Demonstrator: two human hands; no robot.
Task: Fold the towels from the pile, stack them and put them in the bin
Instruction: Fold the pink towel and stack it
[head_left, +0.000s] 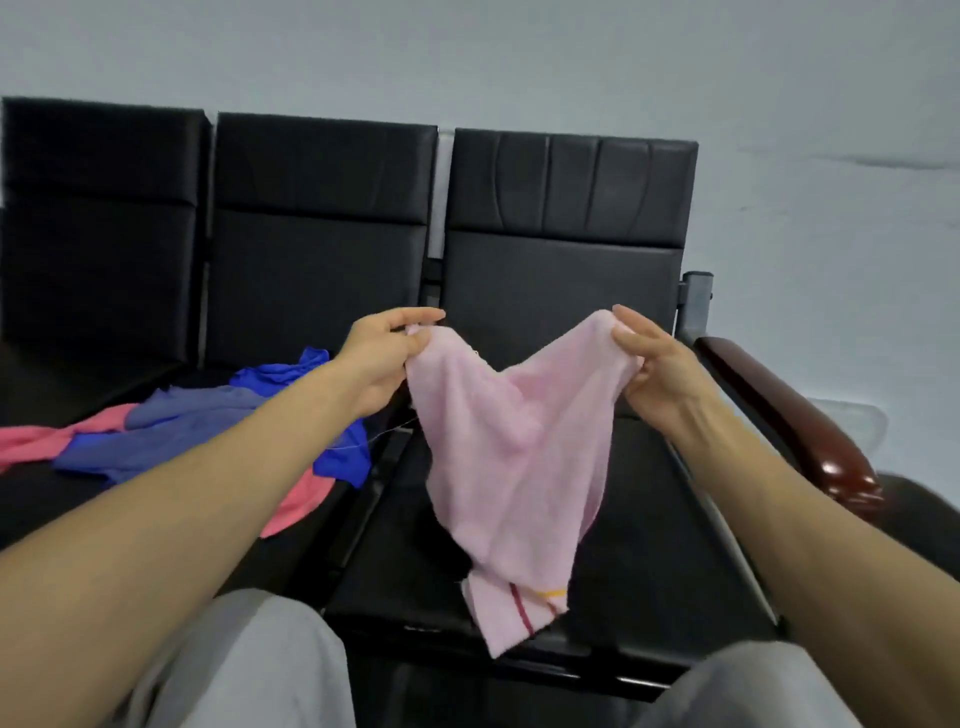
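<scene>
Held up over the right-hand seat of a black padded bench (561, 249): a pale pink towel (511, 467), pinched at one top corner between thumb and fingers of the left hand (382, 358) and at the other corner by the right hand (654, 366), sagging in a V between the two and hanging down towards the seat's front edge. Near its lower hem, a dark red stripe and a short yellow mark. To the left, on the middle seat, the rest of the pile – a bright blue towel (343, 457), a grey-blue towel (171, 431) spread over it, and a coral towel (31, 439) underneath, cut off by the left edge of view. Across the pile, the left forearm, hiding its middle and part of the blue and coral cloth. Trailing from the blue towel's side, a thin loose thread (384, 436). Right of the towel, a glossy dark wooden armrest (789, 421) and behind it a grey metal post (696, 306). Beyond the armrest, something pale (852, 421) – too blurred to make out. At the bottom, two knees in grey trousers (244, 665), partly out of frame.
</scene>
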